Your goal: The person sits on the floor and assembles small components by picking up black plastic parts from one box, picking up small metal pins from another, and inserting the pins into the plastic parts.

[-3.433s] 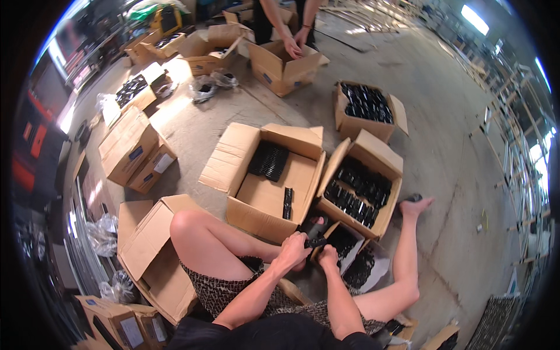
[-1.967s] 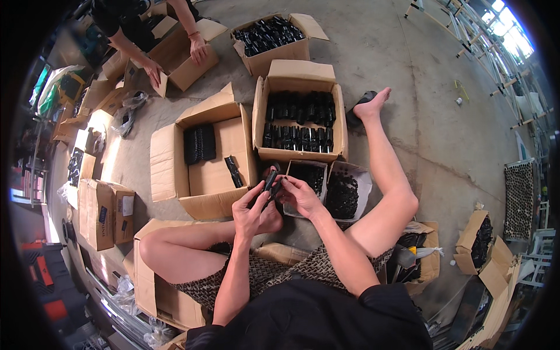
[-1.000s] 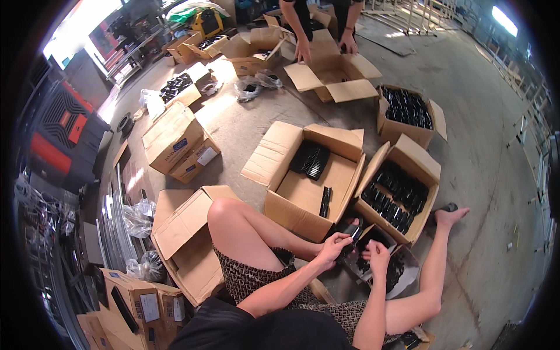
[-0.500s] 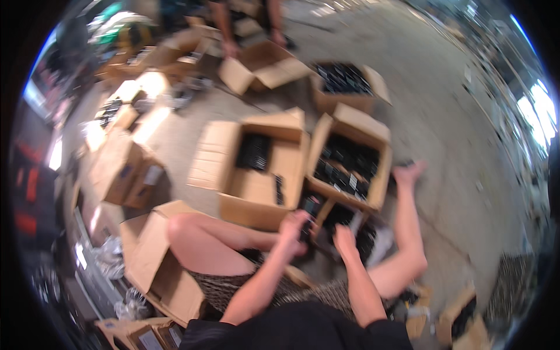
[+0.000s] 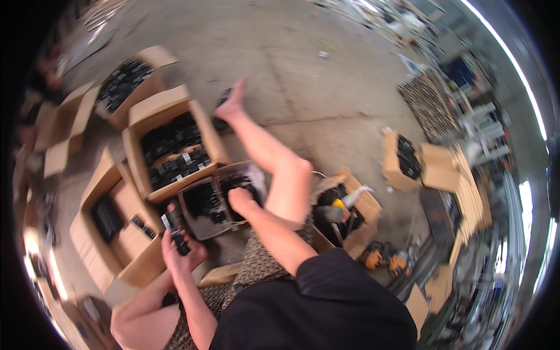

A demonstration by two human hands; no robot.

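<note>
I sit on the floor among cardboard boxes. My left hand (image 5: 182, 252) grips a small black part (image 5: 177, 234) just in front of my lap. My right hand (image 5: 240, 199) reaches into a low open box (image 5: 195, 217) lined with plastic and filled with black parts; whether its fingers hold one is hidden by blur. Beyond it stands an open carton (image 5: 169, 111) packed with rows of black parts. At the left, another carton (image 5: 99, 239) holds a few black parts. My right leg stretches out past the boxes.
A further carton of black parts (image 5: 125, 81) lies at the upper left. A box with yellow and black tools (image 5: 345, 211) sits beside my right knee. More cartons (image 5: 408, 157) and stacked cardboard (image 5: 469, 186) stand at the right. Bare concrete floor (image 5: 326, 87) spreads ahead.
The view has swung sharply to the right, so the boxes now lie at the left. My hands have separated: the left keeps the black part, the right has reached into the low box.
</note>
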